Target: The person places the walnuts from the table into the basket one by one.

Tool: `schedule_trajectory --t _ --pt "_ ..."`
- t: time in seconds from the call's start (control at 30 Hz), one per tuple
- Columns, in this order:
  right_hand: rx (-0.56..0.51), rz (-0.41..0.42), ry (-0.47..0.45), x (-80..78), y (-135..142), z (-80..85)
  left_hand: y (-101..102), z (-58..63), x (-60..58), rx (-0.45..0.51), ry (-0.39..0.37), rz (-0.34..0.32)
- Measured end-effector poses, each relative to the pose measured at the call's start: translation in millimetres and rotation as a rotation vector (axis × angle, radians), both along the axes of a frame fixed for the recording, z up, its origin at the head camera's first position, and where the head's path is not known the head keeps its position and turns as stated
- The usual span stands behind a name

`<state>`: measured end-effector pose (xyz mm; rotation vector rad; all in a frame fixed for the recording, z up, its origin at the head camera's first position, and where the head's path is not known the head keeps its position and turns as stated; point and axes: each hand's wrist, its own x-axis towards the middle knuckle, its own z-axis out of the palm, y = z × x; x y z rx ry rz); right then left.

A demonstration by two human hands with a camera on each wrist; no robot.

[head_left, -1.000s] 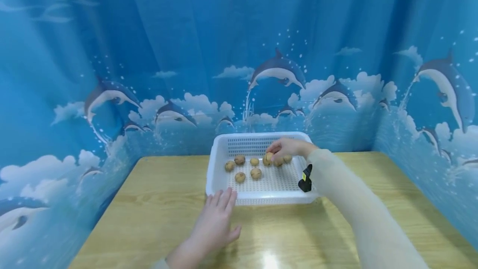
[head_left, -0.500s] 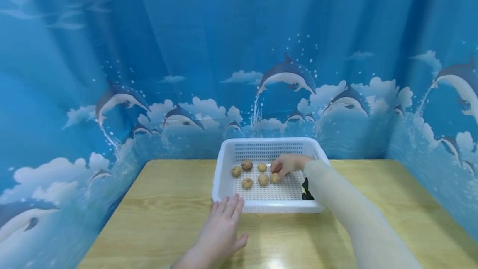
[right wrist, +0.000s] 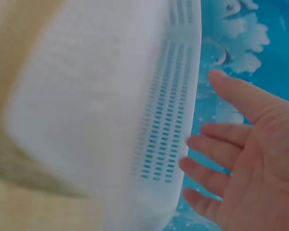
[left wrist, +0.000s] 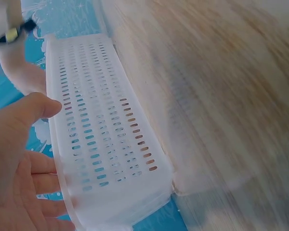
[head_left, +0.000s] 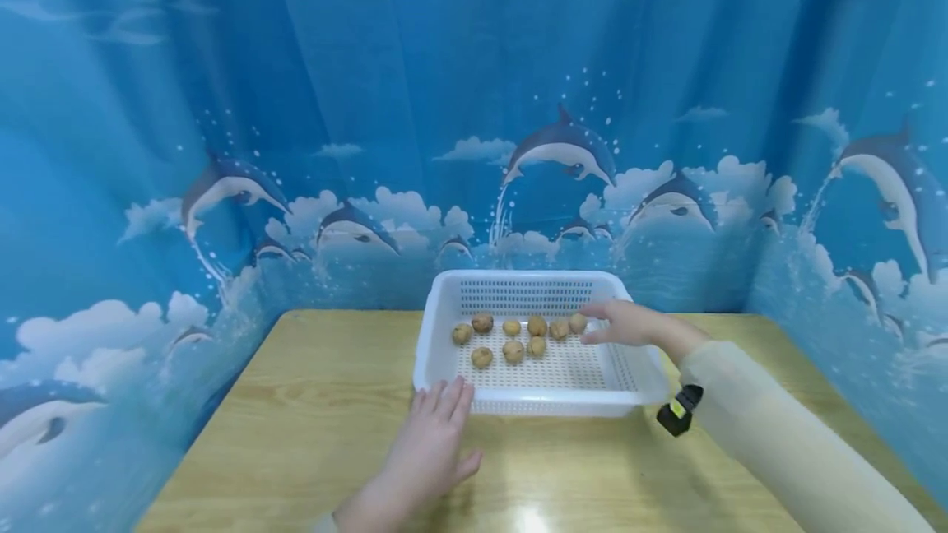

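Note:
A white plastic basket (head_left: 563, 396) with slotted walls stands on the table. Inside it lie several walnuts, in a loose back row with a brown walnut (head_left: 482, 322) near its left end, and a shorter front row that ends at a walnut (head_left: 536, 346). My right hand (head_left: 622, 324) hovers over the basket's right side, fingers apart and holding nothing, its fingertips close to the rightmost walnut (head_left: 578, 322). With spread fingers, my left hand (head_left: 429, 438) lies at the basket's front left rim. In the left wrist view its thumb (left wrist: 50, 108) overlaps the slotted wall.
The wooden table (head_left: 318, 401) extends on both sides of the basket and in front of it. A blue curtain (head_left: 333, 105) printed with dolphins hangs right behind the basket and along both sides. A black wrist camera (head_left: 679, 410) hangs beneath the right sleeve.
My right hand has let go of a walnut, now at the right end of the front row, and moved right with its fingers spread. My left hand stays at the rim.

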<state>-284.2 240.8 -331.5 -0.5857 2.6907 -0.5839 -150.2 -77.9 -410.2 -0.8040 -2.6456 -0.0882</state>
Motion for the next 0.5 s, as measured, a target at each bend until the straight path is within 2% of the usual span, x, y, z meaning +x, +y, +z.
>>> schedule_trajectory --t 0.07,0.17,0.23,0.3,0.4,0.5 --pt "-0.034 -0.043 0.021 22.3 9 -5.2 0 -0.1 -2.6 0.002 -0.001 0.002" --pt "-0.146 -0.064 0.100 53.5 21 -18.3 -1 -0.2 -6.9 0.007 0.020 0.006" --pt "-0.222 -0.046 0.198 70.3 27 -29.7 -4 -0.6 -9.0 0.008 0.032 0.011" --pt "-0.245 -0.053 0.297 86.2 31 -40.9 -9 -1.2 -10.1 0.013 0.025 0.017" --pt "-0.159 -0.121 0.382 106.3 33 -56.0 -16 -2.2 -8.8 0.013 -0.019 0.031" --pt "-0.011 -0.204 0.363 121.8 34 -66.8 -22 -3.0 -3.9 0.003 -0.072 0.051"
